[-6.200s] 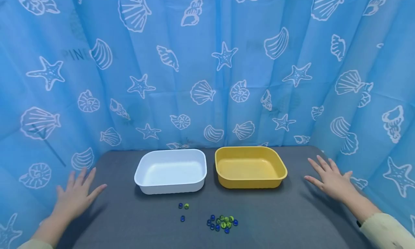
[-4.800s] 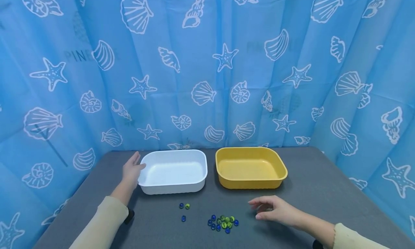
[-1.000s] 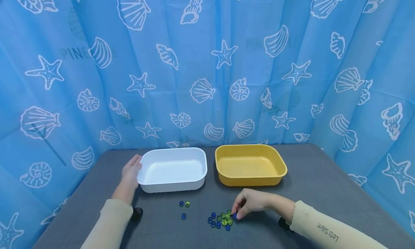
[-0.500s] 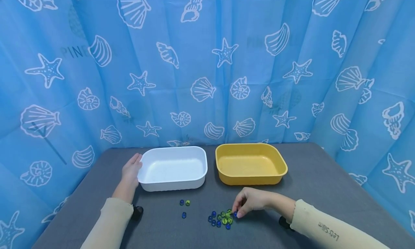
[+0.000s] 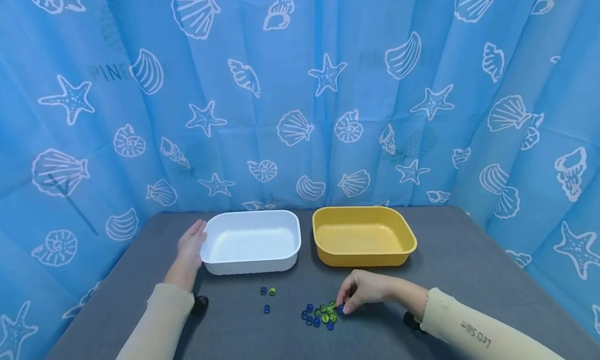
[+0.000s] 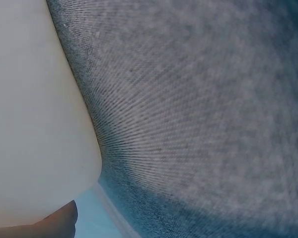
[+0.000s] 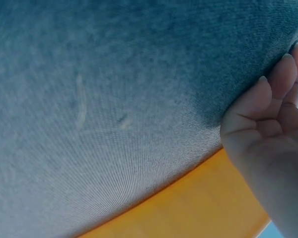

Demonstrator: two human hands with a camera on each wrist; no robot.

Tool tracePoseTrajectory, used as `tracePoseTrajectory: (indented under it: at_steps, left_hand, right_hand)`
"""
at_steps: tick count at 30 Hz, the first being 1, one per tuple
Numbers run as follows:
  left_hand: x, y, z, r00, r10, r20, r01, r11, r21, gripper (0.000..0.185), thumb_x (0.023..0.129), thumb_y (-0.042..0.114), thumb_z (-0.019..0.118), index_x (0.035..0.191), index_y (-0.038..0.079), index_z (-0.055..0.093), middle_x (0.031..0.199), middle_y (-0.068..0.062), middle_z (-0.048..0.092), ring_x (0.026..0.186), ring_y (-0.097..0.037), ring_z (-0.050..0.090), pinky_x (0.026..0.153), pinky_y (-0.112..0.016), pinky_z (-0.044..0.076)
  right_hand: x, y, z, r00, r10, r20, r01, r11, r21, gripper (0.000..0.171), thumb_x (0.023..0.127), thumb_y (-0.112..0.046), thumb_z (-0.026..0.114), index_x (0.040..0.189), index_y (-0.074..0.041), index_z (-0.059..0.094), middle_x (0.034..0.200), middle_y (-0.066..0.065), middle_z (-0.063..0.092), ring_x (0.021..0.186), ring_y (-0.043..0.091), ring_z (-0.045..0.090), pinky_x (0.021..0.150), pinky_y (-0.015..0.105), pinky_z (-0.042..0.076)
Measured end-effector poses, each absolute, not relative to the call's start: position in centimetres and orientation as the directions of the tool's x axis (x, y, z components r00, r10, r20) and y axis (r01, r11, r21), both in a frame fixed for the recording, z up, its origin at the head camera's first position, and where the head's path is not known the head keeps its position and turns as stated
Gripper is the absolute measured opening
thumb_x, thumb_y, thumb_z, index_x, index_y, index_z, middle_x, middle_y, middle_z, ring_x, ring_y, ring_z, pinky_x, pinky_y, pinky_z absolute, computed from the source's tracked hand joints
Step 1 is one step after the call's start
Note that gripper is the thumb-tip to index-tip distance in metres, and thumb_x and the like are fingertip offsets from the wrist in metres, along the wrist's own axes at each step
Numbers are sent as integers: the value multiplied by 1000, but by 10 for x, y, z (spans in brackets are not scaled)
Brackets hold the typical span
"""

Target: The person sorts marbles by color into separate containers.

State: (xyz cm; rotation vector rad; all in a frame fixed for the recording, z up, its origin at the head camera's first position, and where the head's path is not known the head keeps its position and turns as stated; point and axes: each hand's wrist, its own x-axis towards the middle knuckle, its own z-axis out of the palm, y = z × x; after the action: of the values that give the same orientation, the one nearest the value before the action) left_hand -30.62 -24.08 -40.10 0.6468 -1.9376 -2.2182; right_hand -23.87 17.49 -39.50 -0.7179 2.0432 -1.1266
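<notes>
My left hand rests against the left wall of a white plastic tub, fingers lying along its side. In the left wrist view that wall fills the left, with part of the hand below it. My right hand reaches down to the right edge of a cluster of glass marbles. Its thumb and forefinger pinch a blue marble, partly covered by the fingertips. Blue marbles and yellow-green marbles lie close together beside it. The right wrist view shows curled fingers, with the pinch mostly hidden.
A yellow tub stands right of the white one, behind my right hand. Two blue marbles and one yellow-green marble lie apart in front of the white tub. A blue shell-print curtain surrounds the grey cloth-covered table.
Both hands came in from the table's sides: the left to the white tub, the right to the marble cluster. Over the last second both hands have stayed nearly still; the view shifted slightly.
</notes>
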Motion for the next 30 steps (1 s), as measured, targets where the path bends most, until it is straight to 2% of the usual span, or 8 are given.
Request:
tracePoseTrajectory:
  at_steps: [6, 13, 23, 30]
  left_hand:
    - [-306, -241, -400, -898, -366, -245, -202, -154, 967, 51, 106, 9, 35, 155, 14, 22, 159, -3, 23, 146, -20, 18, 115, -38, 21]
    - [-307, -241, -401, -900, -362, -242, -196, -160, 968, 52, 106, 8, 34, 155, 14, 20, 158, -4, 23, 145, -19, 18, 115, -37, 20]
    - [-308, -241, -402, -897, -370, -243, -193, -167, 967, 52, 106, 7, 35, 155, 14, 20, 158, -3, 22, 145, -20, 18, 115, -37, 20]
    - [-307, -241, -402, -895, -373, -244, -190, -177, 966, 52, 106, 6, 34, 155, 14, 20, 158, -3, 23, 145, -19, 19, 115, -36, 21]
  right_hand:
    - [-238, 174, -398, -595, -763, -251, -220, 456, -862, 10, 84, 3, 70, 94, 6, 70, 73, -3, 58, 66, 9, 48, 59, 19, 39]
    - [-234, 171, -399, -610, -768, -197, -335, 475, -813, 10, 80, 2, 74, 88, 2, 68, 73, -7, 54, 65, 5, 47, 58, 18, 38]
    - [-238, 172, -400, -615, -756, -224, -293, 483, -825, 9, 83, -2, 73, 90, 0, 67, 72, -5, 54, 64, 8, 47, 58, 19, 38]
    - [-243, 168, -401, -636, -747, -191, -255, 438, -862, 9, 88, -3, 69, 94, 3, 67, 76, -2, 56, 68, 11, 48, 61, 21, 40]
